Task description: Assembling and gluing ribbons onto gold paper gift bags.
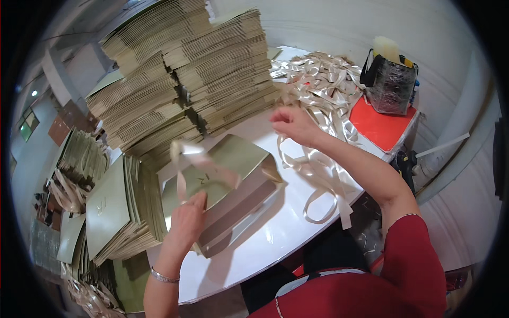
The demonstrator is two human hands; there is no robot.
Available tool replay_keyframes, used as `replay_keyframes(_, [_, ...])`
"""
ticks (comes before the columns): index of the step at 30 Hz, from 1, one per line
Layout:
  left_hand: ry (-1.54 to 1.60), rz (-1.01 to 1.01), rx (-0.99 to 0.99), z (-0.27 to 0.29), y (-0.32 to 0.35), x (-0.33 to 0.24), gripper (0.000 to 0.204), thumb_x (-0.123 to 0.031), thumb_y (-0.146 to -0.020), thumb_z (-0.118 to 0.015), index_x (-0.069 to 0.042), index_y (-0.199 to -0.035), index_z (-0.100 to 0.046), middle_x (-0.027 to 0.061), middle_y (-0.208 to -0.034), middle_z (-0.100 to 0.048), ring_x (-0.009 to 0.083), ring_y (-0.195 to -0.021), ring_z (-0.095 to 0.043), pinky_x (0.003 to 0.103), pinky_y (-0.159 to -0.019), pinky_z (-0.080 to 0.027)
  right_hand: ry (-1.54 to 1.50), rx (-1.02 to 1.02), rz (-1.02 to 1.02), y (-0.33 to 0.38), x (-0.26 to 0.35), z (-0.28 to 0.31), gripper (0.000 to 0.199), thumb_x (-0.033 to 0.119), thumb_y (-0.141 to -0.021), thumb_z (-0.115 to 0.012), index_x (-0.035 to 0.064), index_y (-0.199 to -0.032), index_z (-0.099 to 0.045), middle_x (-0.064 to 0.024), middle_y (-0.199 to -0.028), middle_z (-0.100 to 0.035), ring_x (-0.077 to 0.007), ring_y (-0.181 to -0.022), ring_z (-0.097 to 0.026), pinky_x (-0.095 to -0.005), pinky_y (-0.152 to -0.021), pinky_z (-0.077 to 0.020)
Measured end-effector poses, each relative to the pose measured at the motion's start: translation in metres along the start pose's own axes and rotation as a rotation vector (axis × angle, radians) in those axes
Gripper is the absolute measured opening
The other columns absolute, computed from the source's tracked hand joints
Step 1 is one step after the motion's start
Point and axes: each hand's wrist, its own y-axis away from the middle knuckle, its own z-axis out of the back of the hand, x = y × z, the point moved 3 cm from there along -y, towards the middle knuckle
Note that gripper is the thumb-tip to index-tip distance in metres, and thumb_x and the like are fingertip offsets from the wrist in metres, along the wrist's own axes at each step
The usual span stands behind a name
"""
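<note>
An olive-gold paper bag lies on its side on the white table, its pale inside facing me. My left hand is closed on the near left part of the bag. Above the bag's front arcs a cream satin ribbon, smeared by motion. Farther right, my right hand is raised with its fingers pinched together at the edge of a heap of ribbons. A ribbon strand runs down from its fingertips; the grip itself is partly hidden. Loose ribbon loops trail toward the table's front edge.
Tall stacks of flat folded bags rise at the back. More bags stand on the left, some with ribbon handles. A plastic-wrapped container sits by a red sheet at the right, near a glue gun. The white table has a curved front edge.
</note>
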Motion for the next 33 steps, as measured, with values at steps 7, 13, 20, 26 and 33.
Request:
replay_keyframes(7, [-0.12,-0.328,-0.501,0.032,-0.002,-0.052,0.047,-0.014,-0.061,-0.079,-0.006,-0.103,-0.06,0.0101,-0.094,-0.061,0.0277,-0.081,-0.061,0.033,-0.068,-0.049,0.65,0.276,-0.039,0.057,-0.104,-0.025,0.025,0.025,-0.078,-0.066,0.0052,-0.093,-0.066,-0.0127,-0.086,-0.067,-0.0274,-0.085,-0.064,-0.0376,-0.074,-0.0498])
replay_keyframes(13, [0.948,0.16,0.0,-0.038,0.012,-0.074,0.02,-0.011,-0.075,-0.073,-0.003,-0.092,-0.07,0.0083,-0.087,-0.069,0.0148,-0.079,-0.063,0.027,-0.07,-0.05,-1.013,0.071,-0.353,0.037,-0.026,-0.008,0.017,0.013,-0.084,-0.06,0.0019,-0.095,-0.064,-0.0104,-0.079,-0.064,-0.0184,-0.08,-0.065,-0.0314,-0.066,-0.0519])
replay_keyframes(20, [1.151,-0.034,0.135,-0.059,-0.047,-0.132,0.039,-0.013,-0.08,-0.07,-0.002,-0.116,-0.06,0.0106,-0.111,-0.063,0.0168,-0.1,-0.059,0.029,-0.088,-0.046,-0.287,-0.308,-0.527,-0.024,-0.075,0.095,0.032,0.03,-0.088,-0.058,0.0006,-0.101,-0.06,-0.012,-0.094,-0.064,-0.0191,-0.073,-0.063,-0.0306,-0.065,-0.0502])
replay_keyframes(26, [1.457,0.097,-0.097,-0.018,-0.08,-0.126,0.053,-0.006,-0.077,-0.071,0.003,-0.125,-0.051,0.01,-0.119,-0.058,0.0165,-0.11,-0.053,0.031,-0.096,-0.04,-0.744,0.081,-0.114,0.005,0.03,0.067,0.033,0.024,-0.093,-0.054,-0.002,-0.113,-0.057,-0.0119,-0.093,-0.066,-0.0187,-0.088,-0.063,-0.0304,-0.081,-0.0512])
replay_keyframes(33, [1.521,0.2,0.232,-0.049,-0.048,-0.155,0.018,-0.011,-0.082,-0.066,0.005,-0.089,-0.062,0.0078,-0.071,-0.062,0.0125,-0.056,-0.057,0.028,-0.052,-0.049,-1.101,-0.051,-0.155,0.07,0.059,0.01,0.025,0.014,-0.091,-0.055,-0.0014,-0.11,-0.056,-0.0116,-0.097,-0.064,-0.0208,-0.087,-0.064,-0.0341,-0.08,-0.0539])
